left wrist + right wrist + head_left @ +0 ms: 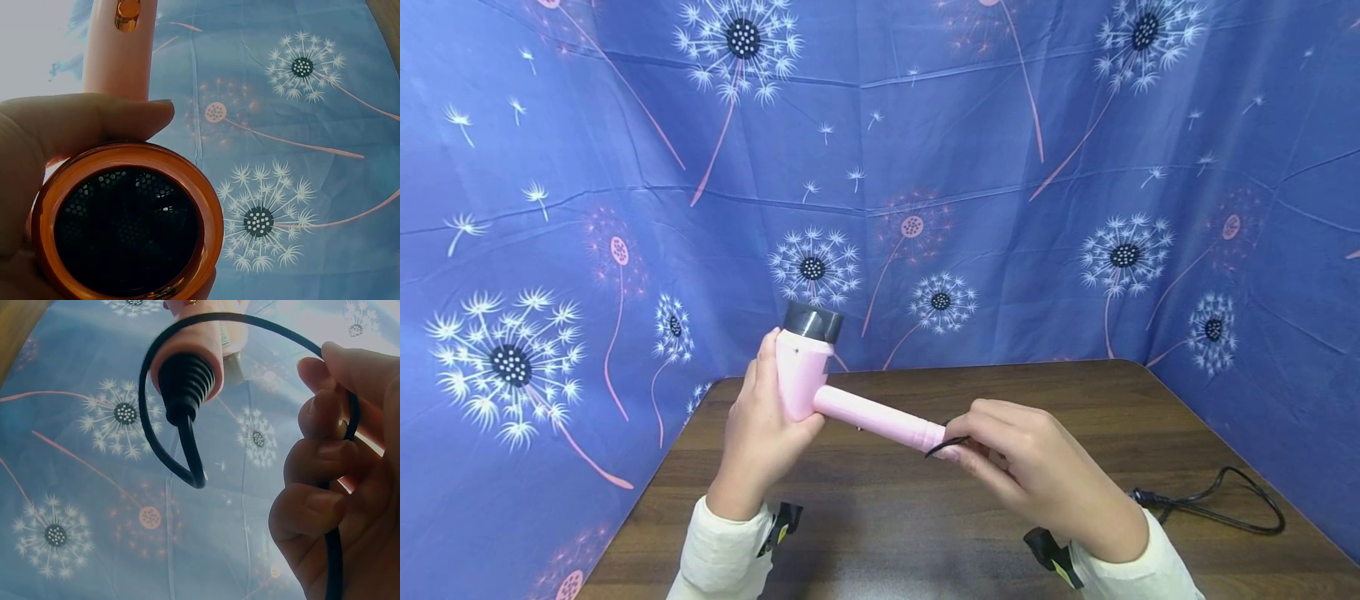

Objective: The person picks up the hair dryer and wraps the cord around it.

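Note:
A pink hair dryer with a dark nozzle is held over the table, nozzle up and handle slanting down to the right. My left hand grips its head, thumb near where the handle joins. The left wrist view shows the copper-coloured rim around a dark mesh grille, and a small switch on the handle. At the handle's end is my right hand, fingers curled around the black cord. That cord leaves a ribbed black sleeve and bends in a loop into the fingers.
On the brown wooden table, a looped length of black cable with a plug-like end lies at the right. Blue dandelion-print cloth hangs behind the table and along both sides.

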Demonstrator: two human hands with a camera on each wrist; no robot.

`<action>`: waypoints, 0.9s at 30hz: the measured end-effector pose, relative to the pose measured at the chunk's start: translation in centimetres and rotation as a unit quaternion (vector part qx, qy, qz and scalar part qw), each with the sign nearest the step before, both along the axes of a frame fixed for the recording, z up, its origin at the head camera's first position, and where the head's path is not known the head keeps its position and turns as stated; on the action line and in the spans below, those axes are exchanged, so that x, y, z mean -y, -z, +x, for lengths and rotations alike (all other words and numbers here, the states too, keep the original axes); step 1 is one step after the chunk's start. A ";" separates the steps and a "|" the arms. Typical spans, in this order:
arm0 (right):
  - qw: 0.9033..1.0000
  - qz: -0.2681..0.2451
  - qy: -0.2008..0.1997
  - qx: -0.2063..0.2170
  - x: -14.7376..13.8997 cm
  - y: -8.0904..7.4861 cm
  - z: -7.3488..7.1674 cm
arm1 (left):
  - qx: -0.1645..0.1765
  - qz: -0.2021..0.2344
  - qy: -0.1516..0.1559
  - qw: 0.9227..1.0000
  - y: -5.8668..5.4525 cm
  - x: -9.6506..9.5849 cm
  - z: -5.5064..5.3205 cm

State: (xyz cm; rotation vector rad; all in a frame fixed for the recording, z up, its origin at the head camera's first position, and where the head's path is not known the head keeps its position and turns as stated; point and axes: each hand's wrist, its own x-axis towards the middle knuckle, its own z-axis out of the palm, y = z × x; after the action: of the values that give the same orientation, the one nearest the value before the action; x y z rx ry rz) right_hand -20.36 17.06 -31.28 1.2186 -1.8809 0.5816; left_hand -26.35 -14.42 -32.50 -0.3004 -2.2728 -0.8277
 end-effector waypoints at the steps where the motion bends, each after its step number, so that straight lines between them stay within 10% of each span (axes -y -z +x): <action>1: 1.000 -0.001 -0.001 -0.002 0.0 0.0 0.0 | 0.000 -0.002 0.001 1.000 0.0 0.0 0.0; 27: 0.998 -0.039 0.032 0.031 -0.9 -0.1 -0.3 | -0.026 -0.015 0.046 0.998 0.0 -0.1 0.3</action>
State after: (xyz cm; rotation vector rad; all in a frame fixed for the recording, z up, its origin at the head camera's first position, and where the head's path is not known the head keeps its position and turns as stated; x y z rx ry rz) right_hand -20.64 17.97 -31.18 1.0982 -1.9239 0.6588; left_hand -26.07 -14.32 -32.50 -0.4391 -2.2388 -0.8238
